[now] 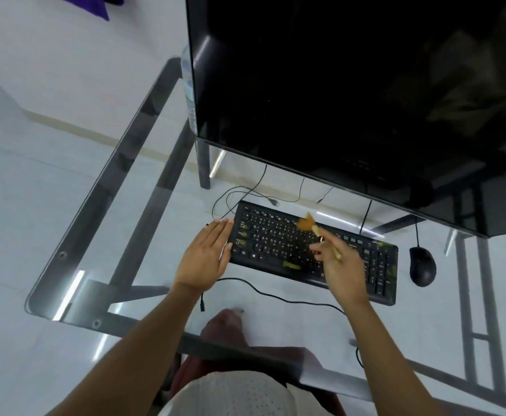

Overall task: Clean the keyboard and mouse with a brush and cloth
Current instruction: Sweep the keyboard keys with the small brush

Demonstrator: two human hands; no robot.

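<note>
brushing the keyboard (311,250), cloth and mouse (422,266) to come.
my right hand (340,265) grips the brush (320,232) over its top rows; left hand (205,256) flat, open, at its left edge. mouse right of it. next: sweep along rows.

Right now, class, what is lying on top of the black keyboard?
On the keyboard lie greenish scraps. The brush, held by the right hand, touches the upper rows. That hand hides some keys.
</note>
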